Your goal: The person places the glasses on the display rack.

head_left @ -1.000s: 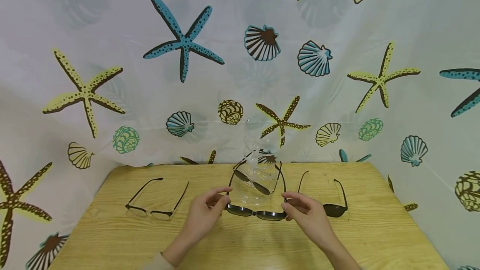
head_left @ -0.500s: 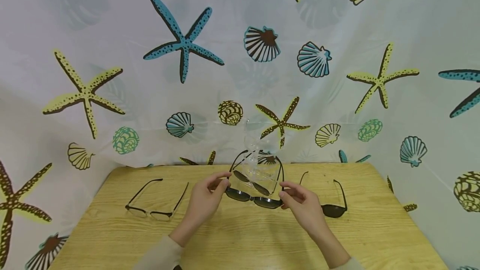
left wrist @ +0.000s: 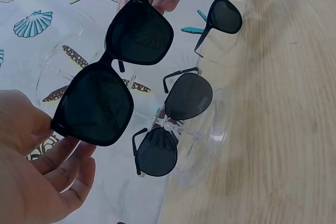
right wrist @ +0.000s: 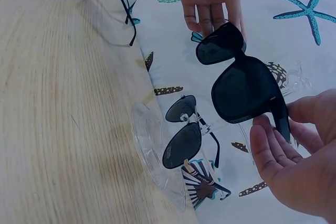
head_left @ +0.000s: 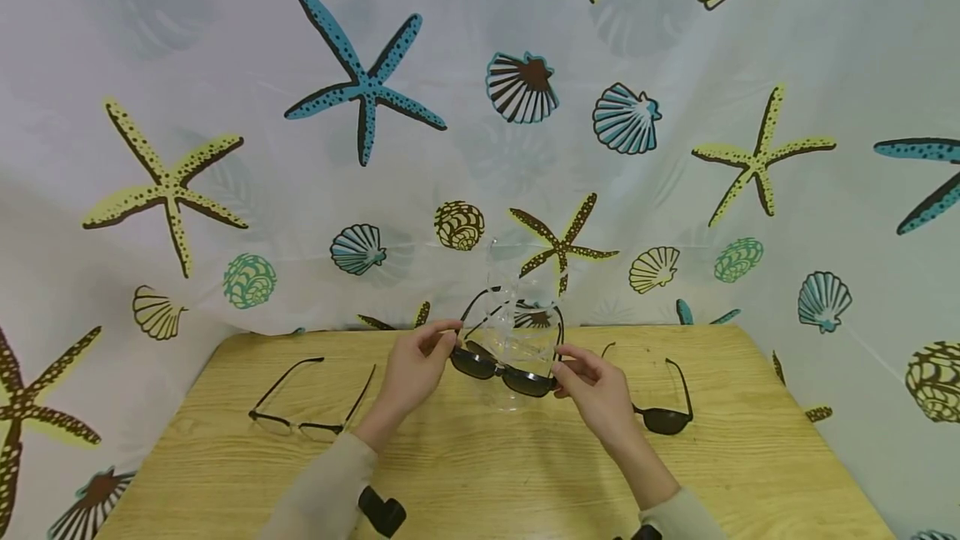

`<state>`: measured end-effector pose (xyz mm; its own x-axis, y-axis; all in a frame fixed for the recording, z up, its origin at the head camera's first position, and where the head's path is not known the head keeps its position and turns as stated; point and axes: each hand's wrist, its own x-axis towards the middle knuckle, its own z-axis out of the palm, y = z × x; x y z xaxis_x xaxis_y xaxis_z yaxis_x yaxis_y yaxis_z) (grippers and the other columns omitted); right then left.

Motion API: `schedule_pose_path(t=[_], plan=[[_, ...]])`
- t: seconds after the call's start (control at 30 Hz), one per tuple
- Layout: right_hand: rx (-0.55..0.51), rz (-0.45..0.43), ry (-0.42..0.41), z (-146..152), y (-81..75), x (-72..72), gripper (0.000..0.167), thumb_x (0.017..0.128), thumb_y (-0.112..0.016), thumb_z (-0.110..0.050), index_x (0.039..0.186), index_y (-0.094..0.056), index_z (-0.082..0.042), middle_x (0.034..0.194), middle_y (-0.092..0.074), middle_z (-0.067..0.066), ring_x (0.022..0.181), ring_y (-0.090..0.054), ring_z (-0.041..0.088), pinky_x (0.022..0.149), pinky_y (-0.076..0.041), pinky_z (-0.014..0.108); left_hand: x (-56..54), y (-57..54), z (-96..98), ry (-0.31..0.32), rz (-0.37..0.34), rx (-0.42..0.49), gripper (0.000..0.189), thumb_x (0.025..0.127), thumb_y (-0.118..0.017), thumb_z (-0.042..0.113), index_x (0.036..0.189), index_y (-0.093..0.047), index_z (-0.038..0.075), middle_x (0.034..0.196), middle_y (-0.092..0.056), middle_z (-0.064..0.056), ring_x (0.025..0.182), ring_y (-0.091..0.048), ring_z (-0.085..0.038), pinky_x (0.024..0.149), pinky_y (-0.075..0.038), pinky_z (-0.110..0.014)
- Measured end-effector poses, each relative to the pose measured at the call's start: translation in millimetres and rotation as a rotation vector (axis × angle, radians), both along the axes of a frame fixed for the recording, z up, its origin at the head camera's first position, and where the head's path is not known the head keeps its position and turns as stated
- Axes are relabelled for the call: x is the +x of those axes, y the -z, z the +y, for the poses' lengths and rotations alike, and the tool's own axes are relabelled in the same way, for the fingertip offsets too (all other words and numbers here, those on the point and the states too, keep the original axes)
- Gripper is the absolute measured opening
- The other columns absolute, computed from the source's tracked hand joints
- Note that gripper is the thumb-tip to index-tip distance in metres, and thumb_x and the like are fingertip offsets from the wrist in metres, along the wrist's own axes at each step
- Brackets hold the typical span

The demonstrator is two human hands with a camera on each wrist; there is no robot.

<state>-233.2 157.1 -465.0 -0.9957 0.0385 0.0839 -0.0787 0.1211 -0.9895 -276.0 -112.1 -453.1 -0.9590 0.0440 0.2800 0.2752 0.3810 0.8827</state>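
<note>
Held between both hands is a pair of black sunglasses [head_left: 525, 382], its temples pointing away toward a clear display stand [left wrist: 218, 129]. My left hand [head_left: 412, 369] pinches the left hinge end between thumb and fingers. At the other hinge end, my right hand [head_left: 597, 394] grips the frame the same way. A second pair of sunglasses [left wrist: 190, 96], thin-framed with dark lenses, sits on a lower part of the stand. In the head view the held pair partly covers it. The wrist views show the held lenses above and apart from that lower pair.
On the wooden table [head_left: 480, 473], clear-lens eyeglasses [head_left: 271, 419] lie at the left with temples unfolded. Another pair of dark sunglasses [head_left: 666, 421] lies at the right, partly behind my right hand. A white curtain [head_left: 465, 157] printed with starfish and shells hangs behind the table.
Both hands have raised the black sunglasses and carried them away from me, nearer the stand. They now overlap the lower pair in the head view. The other glasses on the table stay put.
</note>
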Motion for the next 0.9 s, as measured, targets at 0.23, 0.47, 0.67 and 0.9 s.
schedule_pose_path(t=[0.23,0.47,0.67,0.9], plan=[[-0.012,0.025,0.016,-3.1,0.7,-8.2,0.035,0.103,-0.069,-0.012,0.137,-0.069,-0.007,0.113,-0.074,0.019,0.082,-0.074,0.013,0.08,-0.063,0.03,-15.3,-2.2,4.7,-0.005,0.023,-0.001,0.03,0.105,-0.067,0.015,0.134,-0.073,0.009,0.114,-0.079,-0.014,0.11,-0.073,-0.032,0.094,-0.057,-0.044],[-0.017,0.022,0.035,-5.8,-1.4,-15.3,0.036,0.103,-0.069,-0.012,0.139,-0.068,-0.007,0.118,-0.073,0.023,0.087,-0.075,0.019,0.08,-0.063,0.027,-27.0,-2.4,5.1,0.041,0.02,-0.009,0.035,0.105,-0.067,0.018,0.14,-0.07,0.01,0.126,-0.075,-0.017,0.115,-0.072,-0.034,0.098,-0.057,-0.053],[-0.019,0.029,0.046,-6.1,-0.4,-21.0,0.036,0.103,-0.069,-0.012,0.139,-0.068,-0.008,0.113,-0.075,0.016,0.091,-0.075,0.024,0.079,-0.062,0.026,-34.9,-0.7,5.8,0.058,0.04,-0.025,0.036,0.106,-0.066,0.017,0.141,-0.068,0.008,0.124,-0.075,-0.019,0.114,-0.072,-0.036,0.098,-0.057,-0.054],[-0.009,0.033,0.052,-6.0,2.1,-29.5,0.036,0.103,-0.069,-0.013,0.139,-0.068,-0.007,0.112,-0.075,0.015,0.089,-0.074,0.019,0.081,-0.063,0.028,-41.8,0.0,7.1,0.068,0.039,-0.026,0.036,0.106,-0.065,0.015,0.141,-0.068,0.006,0.126,-0.074,-0.021,0.118,-0.07,-0.037,0.102,-0.056,-0.055]])
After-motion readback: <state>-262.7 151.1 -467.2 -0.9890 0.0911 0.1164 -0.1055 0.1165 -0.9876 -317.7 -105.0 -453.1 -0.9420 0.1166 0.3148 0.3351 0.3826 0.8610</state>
